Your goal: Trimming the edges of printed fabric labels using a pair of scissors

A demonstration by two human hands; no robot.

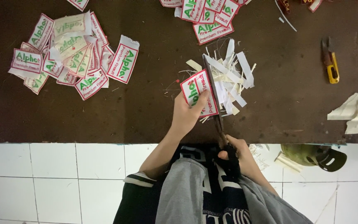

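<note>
Grey cloth (187, 195) draped over the lap is lying nearest the camera, and just above it the right hand (237, 155) is being kept closed round the dark handles of a pair of scissors (214, 99), whose long blades are running away from the body, up and slightly leftward, over the edge of the brown table (146, 112). A woven label (199, 93), white with a red border and green and red lettering, is being pinched at its near edge between the thumb and fingers of the left hand (187, 114), so that it is being held just above the table surface, near the table's front edge. Its long axis is being held roughly parallel to the blades, tilted a little to the left, and its right-hand edge is being met by the blades, which are lying immediately to its right; whether the blades are parted or shut cannot be told. The left hand is the nearer one to the label, the right being set back at the handles. Beyond the blades a heap of white trimmings (231, 81) is lying. Further labels are being kept in a pile at far left (69, 54) and another at the top (208, 14), while a yellow cutter (331, 62) is lying well apart to the right.
</note>
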